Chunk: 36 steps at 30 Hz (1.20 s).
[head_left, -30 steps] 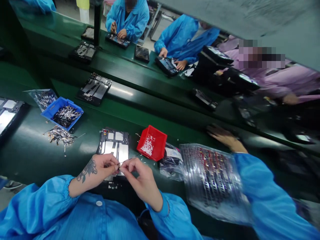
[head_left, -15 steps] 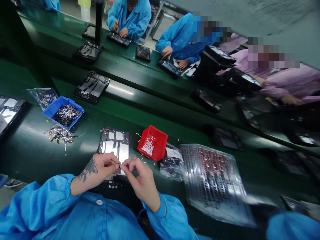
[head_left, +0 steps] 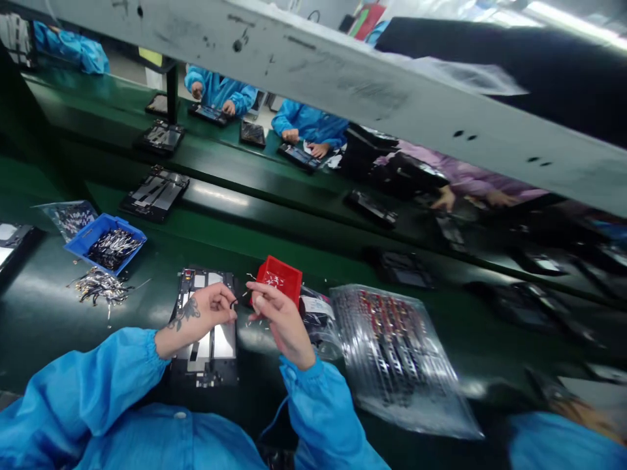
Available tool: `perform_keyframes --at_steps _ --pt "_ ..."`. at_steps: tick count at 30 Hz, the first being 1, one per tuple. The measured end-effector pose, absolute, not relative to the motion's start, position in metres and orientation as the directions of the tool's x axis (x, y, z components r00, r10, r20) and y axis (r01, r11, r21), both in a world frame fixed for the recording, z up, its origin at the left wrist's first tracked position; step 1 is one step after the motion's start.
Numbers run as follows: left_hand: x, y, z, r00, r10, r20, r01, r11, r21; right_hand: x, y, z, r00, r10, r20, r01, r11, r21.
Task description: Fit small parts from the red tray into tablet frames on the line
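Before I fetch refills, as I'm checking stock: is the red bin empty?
Not empty: small white pieces show inside the red bin. The right hand hides part, so I cannot tell how full.

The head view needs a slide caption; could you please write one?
Left hand pinching a small dark piece above an opened device, right hand near a red bin, at a green bench.

left grip [head_left: 210,309]: pinching dark piece [head_left: 234,303] over device [head_left: 225,342] | right grip [head_left: 285,321]: by red bin [head_left: 290,282] | blue bin [head_left: 80,245]: cables [head_left: 112,248]
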<state>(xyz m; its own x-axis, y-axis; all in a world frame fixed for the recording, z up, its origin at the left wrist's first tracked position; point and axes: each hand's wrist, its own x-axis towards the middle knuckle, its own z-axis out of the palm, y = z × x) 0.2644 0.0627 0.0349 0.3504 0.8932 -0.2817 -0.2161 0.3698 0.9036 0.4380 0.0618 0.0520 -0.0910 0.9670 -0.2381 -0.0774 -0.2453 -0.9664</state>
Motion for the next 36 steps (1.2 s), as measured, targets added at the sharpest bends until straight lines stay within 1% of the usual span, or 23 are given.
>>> perform_keyframes --at_steps 2,4,6,9,11,13,14,15,16,17,18,19,20,22,23,25,28,31,33,36 --pt "0.277 0.070 0.035 0.398 0.877 -0.270 -0.202 0.371 0.907 0.447 0.070 0.058 -0.013 0.977 -0.213 -0.103 -0.213 -0.972" --pt "0.288 0.075 0.035 0.474 0.844 -0.251 -0.158 0.362 0.919 0.456 0.074 0.062 0.028 0.981 -0.191 -0.094 -0.187 -0.978" --pt "0.298 0.080 0.035 0.519 0.834 -0.188 -0.107 0.281 0.954 0.464 0.076 0.064 0.029 0.984 -0.175 -0.051 -0.173 -0.984" --pt "0.314 0.089 0.037 0.475 0.875 -0.097 -0.050 0.137 0.989 0.482 0.080 0.067 0.020 0.986 -0.164 0.022 -0.164 -0.986" --pt "0.326 0.095 0.038 0.436 0.896 -0.084 -0.025 0.106 0.994 0.495 0.083 0.069 0.009 0.986 -0.167 0.072 -0.168 -0.983" --pt "0.339 0.100 0.038 0.441 0.894 -0.080 -0.017 0.097 0.995 0.506 0.086 0.071 0.007 0.988 -0.156 0.143 -0.155 -0.978" --pt "0.345 0.102 0.037 0.442 0.894 -0.076 -0.018 0.094 0.995 0.510 0.086 0.071 0.034 0.992 -0.121 0.194 -0.126 -0.973" --pt "0.351 0.104 0.036 0.439 0.895 -0.073 -0.019 0.090 0.996 0.513 0.085 0.070 0.089 0.995 -0.054 0.266 -0.076 -0.961" --pt "0.356 0.105 0.034 0.433 0.898 -0.073 -0.017 0.089 0.996 0.515 0.083 0.069 0.160 0.986 0.046 0.363 -0.015 -0.931" --pt "0.359 0.106 0.032 0.424 0.903 -0.074 -0.011 0.087 0.996 0.516 0.080 0.066 0.214 0.962 0.172 0.481 0.050 -0.875" --pt "0.363 0.107 0.031 0.411 0.909 -0.076 -0.001 0.084 0.996 0.516 0.076 0.063 0.222 0.928 0.300 0.604 0.111 -0.789" --pt "0.365 0.108 0.029 0.397 0.915 -0.077 0.013 0.079 0.997 0.515 0.072 0.059 0.178 0.898 0.402 0.714 0.163 -0.681" --pt "0.366 0.109 0.028 0.386 0.919 -0.077 0.032 0.070 0.997 0.514 0.068 0.054 0.099 0.881 0.463 0.796 0.209 -0.568" --pt "0.366 0.111 0.027 0.379 0.923 -0.069 0.087 0.039 0.995 0.511 0.063 0.045 -0.070 0.873 0.483 0.879 0.282 -0.383" --pt "0.365 0.111 0.027 0.381 0.923 -0.063 0.122 0.017 0.992 0.510 0.061 0.041 -0.130 0.876 0.465 0.897 0.304 -0.321" --pt "0.363 0.112 0.027 0.388 0.920 -0.053 0.203 -0.030 0.979 0.510 0.061 0.035 -0.199 0.892 0.405 0.904 0.327 -0.276" --pt "0.359 0.111 0.027 0.403 0.914 -0.050 0.317 -0.088 0.945 0.511 0.063 0.029 -0.259 0.914 0.312 0.872 0.360 -0.331" --pt "0.357 0.109 0.025 0.428 0.901 -0.066 0.377 -0.111 0.919 0.513 0.065 0.025 -0.237 0.931 0.279 0.843 0.340 -0.417" --pt "0.356 0.109 0.022 0.439 0.895 -0.082 0.386 -0.105 0.916 0.516 0.068 0.023 -0.167 0.950 0.263 0.823 0.281 -0.493" --pt "0.354 0.112 0.018 0.429 0.896 -0.112 0.357 -0.055 0.932 0.524 0.077 0.019 -0.004 0.980 0.201 0.756 0.134 -0.640"
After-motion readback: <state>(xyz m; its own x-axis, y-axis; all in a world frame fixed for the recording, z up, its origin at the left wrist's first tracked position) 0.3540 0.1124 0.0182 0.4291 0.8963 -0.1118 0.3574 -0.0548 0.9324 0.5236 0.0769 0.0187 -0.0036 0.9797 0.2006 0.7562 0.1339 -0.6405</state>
